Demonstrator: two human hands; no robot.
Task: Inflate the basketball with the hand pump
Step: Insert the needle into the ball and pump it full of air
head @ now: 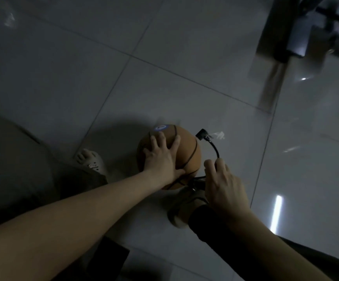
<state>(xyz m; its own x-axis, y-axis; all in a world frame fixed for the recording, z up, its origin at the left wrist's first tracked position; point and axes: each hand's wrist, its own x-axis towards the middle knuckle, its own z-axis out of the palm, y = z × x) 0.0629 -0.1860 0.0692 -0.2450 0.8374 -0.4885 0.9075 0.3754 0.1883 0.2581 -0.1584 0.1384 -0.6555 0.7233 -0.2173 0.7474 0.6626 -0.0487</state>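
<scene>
The round orange basketball (187,151), dark-seamed, is being pressed down mid-floor on the glossy tiled floor (164,88) by the left hand (162,157), fingers spread flat. The thin black pump hose (215,149), looping off the ball's right side, is being met by the right hand (223,183); a grip cannot be confirmed.

Head-worn view.
It looked steeply down at the floor (185,47), close over the left hand (161,157) and right hand (224,183).

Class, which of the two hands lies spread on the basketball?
The left hand, its fingers spread over the basketball; the right hand is instead at the black hose beside it.
</scene>
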